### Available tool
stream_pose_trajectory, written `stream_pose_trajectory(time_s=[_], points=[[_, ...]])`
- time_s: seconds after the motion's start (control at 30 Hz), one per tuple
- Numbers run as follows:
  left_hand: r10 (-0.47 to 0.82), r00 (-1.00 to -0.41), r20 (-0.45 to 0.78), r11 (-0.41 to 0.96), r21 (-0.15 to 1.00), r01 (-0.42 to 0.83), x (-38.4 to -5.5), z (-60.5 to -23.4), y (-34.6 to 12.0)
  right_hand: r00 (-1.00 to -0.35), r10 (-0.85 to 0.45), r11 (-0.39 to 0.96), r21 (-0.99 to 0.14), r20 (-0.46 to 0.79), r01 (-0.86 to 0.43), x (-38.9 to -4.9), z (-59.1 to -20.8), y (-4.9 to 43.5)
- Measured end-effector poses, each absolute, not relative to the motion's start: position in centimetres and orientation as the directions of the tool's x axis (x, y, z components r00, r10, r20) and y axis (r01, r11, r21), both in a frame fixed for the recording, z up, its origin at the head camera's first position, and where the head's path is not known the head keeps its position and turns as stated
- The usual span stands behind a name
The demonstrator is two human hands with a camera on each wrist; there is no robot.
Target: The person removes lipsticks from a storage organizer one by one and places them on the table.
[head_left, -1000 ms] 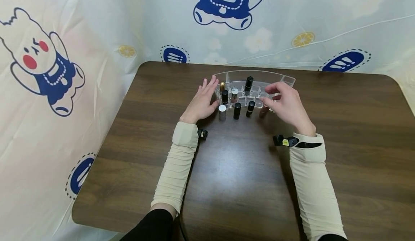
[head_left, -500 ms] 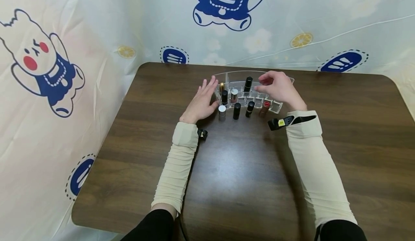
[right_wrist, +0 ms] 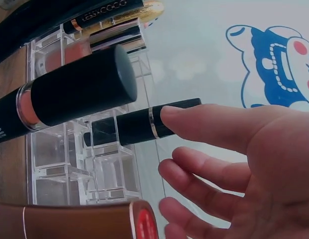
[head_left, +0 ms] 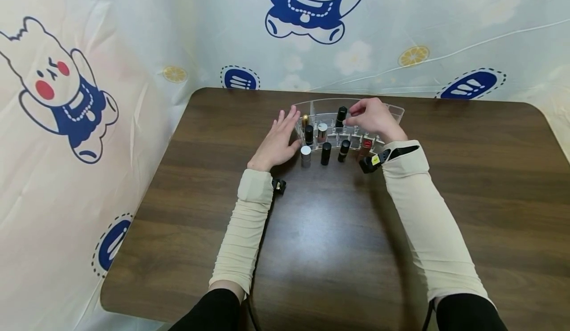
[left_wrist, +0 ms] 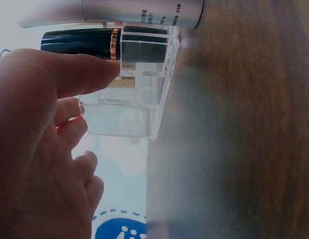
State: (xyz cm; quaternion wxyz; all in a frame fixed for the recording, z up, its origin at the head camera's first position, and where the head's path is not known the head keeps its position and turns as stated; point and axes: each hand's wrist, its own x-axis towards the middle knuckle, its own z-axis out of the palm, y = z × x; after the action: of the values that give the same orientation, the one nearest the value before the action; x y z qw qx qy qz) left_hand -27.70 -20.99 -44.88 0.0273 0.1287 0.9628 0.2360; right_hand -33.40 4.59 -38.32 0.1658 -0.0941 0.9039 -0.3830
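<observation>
A clear curved lipstick organizer [head_left: 356,142] stands at the table's back edge, holding several tubes. My left hand [head_left: 277,140] rests at its left end with fingers extended; in the left wrist view its thumb [left_wrist: 89,74] lies right at a black tube with a copper band [left_wrist: 79,44] in a slot. My right hand [head_left: 373,118] is over the organizer, thumb and fingers apart beside a tall black lipstick tube [head_left: 341,116] in a rear slot. In the right wrist view the thumb tip overlaps this tube [right_wrist: 134,125], while the other fingers stay loosely bent below it.
Along the organizer's front stand a silver tube [head_left: 305,157], two black tubes [head_left: 326,154] [head_left: 344,151] and a brown tube with a red top [head_left: 365,148]. A gold-capped tube [head_left: 305,120] is in the organizer's left part. Behind the table [head_left: 311,252] hangs a printed curtain [head_left: 392,19].
My right hand has moved left and back, from over the brown tube to beside the tall black lipstick, uncovering the brown tube's red top. The left hand has stayed in place.
</observation>
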Motion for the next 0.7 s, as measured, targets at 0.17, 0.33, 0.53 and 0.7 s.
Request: stream_pose_trajectory(time_s=[0.17,0.33,0.53,0.7], points=[[0.263,-0.965,0.006,0.861,0.451,0.237,-27.7,-44.9,-21.0,-0.930,-0.292,0.699,-0.713,-0.222,-0.049,-33.7,-38.6,4.3],[0.264,-0.965,0.004,0.864,0.444,0.238,-27.7,-44.9,-21.1,-0.927,-0.301,0.702,-0.710,-0.222,-0.058,-33.9,-38.9,3.9],[0.261,-0.965,-0.003,0.858,0.458,0.230,-27.6,-44.8,-21.0,-0.929,-0.292,0.721,-0.690,-0.230,-0.056,-34.0,-39.4,3.5],[0.263,-0.965,0.001,0.857,0.460,0.234,-27.6,-44.7,-21.0,-0.936,-0.278,0.732,-0.679,-0.217,-0.060,-33.8,-39.3,3.2]])
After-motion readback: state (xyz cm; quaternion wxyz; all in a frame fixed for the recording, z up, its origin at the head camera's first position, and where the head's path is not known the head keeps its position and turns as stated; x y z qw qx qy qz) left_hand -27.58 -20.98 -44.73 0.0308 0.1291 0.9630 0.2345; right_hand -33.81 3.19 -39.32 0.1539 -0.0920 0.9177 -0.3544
